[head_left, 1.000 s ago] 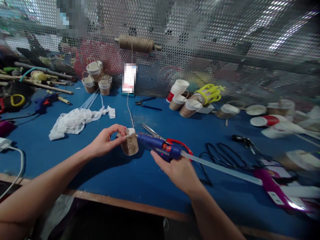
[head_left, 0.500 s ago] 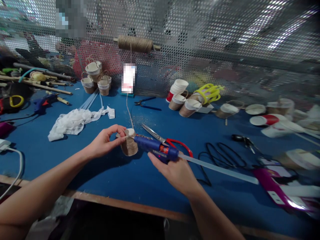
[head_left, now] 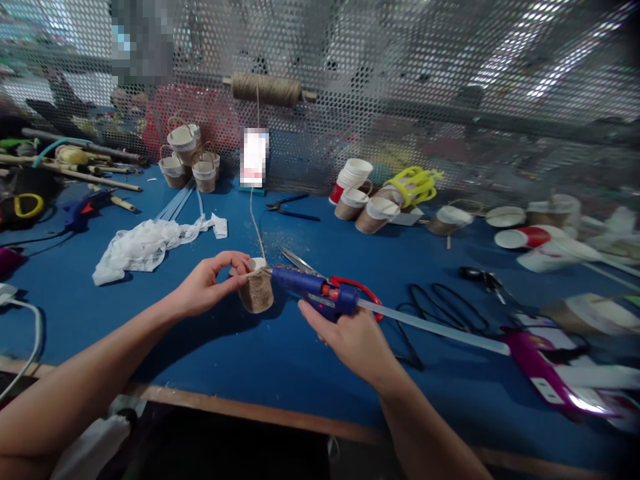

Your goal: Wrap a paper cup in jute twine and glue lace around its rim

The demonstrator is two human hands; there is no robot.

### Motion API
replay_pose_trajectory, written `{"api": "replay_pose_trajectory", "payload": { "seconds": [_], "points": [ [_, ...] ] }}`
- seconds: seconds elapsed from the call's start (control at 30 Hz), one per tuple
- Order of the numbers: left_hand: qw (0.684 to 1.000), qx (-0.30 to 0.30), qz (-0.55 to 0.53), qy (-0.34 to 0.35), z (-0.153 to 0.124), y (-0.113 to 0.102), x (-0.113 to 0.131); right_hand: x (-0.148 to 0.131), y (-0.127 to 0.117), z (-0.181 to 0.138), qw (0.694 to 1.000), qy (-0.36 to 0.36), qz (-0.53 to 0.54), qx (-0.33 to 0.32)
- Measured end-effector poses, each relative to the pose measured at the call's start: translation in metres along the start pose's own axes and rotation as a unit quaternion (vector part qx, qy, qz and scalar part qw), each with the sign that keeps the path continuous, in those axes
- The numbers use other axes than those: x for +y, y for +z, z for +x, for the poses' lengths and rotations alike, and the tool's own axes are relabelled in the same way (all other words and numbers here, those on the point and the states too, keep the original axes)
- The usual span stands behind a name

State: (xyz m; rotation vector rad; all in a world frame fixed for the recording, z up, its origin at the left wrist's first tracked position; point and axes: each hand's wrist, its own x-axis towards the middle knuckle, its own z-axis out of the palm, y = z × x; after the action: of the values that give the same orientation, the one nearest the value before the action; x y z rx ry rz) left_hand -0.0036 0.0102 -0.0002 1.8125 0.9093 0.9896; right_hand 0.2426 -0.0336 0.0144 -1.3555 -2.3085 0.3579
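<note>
Grips blue hot-glue gun [head_left: 313,291] in right hand [head_left: 349,339], shifted slightly right from twine-wrapped cup [head_left: 257,297] since half a second ago. Pinches twine [head_left: 257,227] at cup's rim in left hand [head_left: 213,285], left of scissors [head_left: 299,261]. Indicates gluing mid-pass, apparently; cannot tell whether touching there.

2 glue guns [head_left: 307,287], 1 spool of twine [head_left: 273,90]

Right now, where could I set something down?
The table is bare between the twine-wrapped cup and the wooden front edge. Another patch: between the scissors and the white-rimmed cups. Crowded: right end, around the purple device; far left, among the sticks.
</note>
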Motion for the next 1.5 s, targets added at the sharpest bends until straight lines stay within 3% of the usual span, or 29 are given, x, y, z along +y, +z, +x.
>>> {"api": "replay_pose_trajectory", "payload": {
  "seconds": [0.27, 0.47, 0.8, 1.0, 1.2, 1.5],
  "points": [
    [1.0, -0.021, 0.0, -0.003, 0.0, -0.002, 0.005, -0.008, 0.003, -0.001, 0.985, 0.106, 0.132, 0.028],
    [1.0, -0.027, -0.006, -0.009, 0.0, -0.002, 0.004, -0.017, -0.002, 0.003, 0.975, 0.146, 0.165, 0.029],
    [0.999, -0.028, -0.013, -0.009, -0.001, -0.002, 0.003, -0.015, 0.0, 0.003, 0.972, 0.166, 0.167, 0.023],
    [1.0, -0.026, -0.014, -0.007, -0.001, -0.002, 0.004, -0.018, -0.001, 0.004, 0.979, 0.123, 0.159, 0.033],
    [1.0, -0.027, -0.008, -0.009, -0.001, -0.002, 0.004, -0.019, 0.0, 0.004, 0.977, 0.141, 0.158, 0.038],
    [0.999, -0.03, -0.006, -0.014, -0.001, -0.002, 0.004, -0.012, 0.001, 0.002, 0.981, 0.112, 0.152, 0.033]
  ]
}}
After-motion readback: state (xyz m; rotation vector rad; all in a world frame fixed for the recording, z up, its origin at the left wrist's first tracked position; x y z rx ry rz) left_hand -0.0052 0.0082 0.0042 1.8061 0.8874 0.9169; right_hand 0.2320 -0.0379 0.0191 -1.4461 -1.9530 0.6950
